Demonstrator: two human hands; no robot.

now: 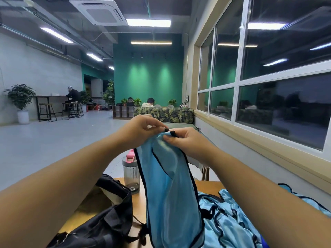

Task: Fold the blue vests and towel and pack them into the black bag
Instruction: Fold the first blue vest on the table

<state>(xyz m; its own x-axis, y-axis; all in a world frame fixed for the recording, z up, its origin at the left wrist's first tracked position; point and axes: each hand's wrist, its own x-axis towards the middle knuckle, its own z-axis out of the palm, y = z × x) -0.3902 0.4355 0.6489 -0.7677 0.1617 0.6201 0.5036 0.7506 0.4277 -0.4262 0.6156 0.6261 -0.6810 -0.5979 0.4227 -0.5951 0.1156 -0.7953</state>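
Below the left hand (141, 129) gapes the black bag (100, 215); below the right hand (186, 140) lies a heap of blue vests (232, 212). Both hands pinch the top of one hanging vest (168, 185) (slippery-looking cloth), which could slide free or swing into the bottle (131, 173) just beside it.

Both my arms are raised out front, forearms bare, converging at centre. Left hand (141, 128): fingers curled, tips pinching the vest (170, 176) at its top edge. Right hand (186, 140): thumb and fingers pinching the same edge just beside it. Both grips closed; hands nearly touching.
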